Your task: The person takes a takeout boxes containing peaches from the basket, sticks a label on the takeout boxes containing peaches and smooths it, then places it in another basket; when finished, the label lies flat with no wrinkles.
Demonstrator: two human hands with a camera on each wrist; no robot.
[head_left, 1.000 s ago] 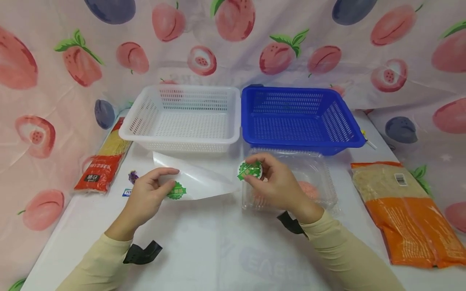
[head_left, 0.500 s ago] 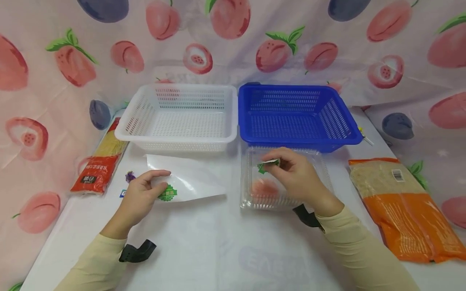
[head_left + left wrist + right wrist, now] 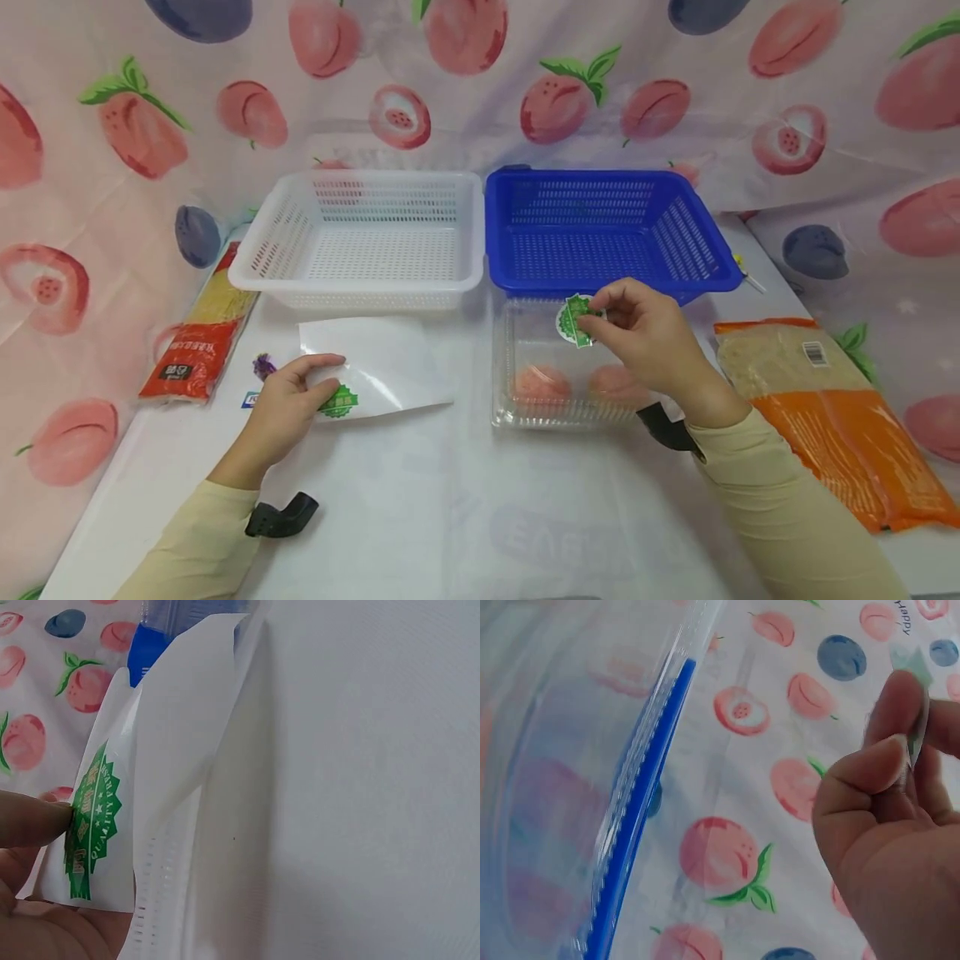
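Here's the right hand (image 3: 648, 342) pinching a round green sticker (image 3: 573, 320) above the far part of the clear box (image 3: 534, 346), whose longer side seems to run left to right; whether sticker meets lid, I can't quite tell. Over to the box's left, the left hand (image 3: 288, 408) grips a white sheet (image 3: 397, 367) by its left edge, clearly the farther of the two.
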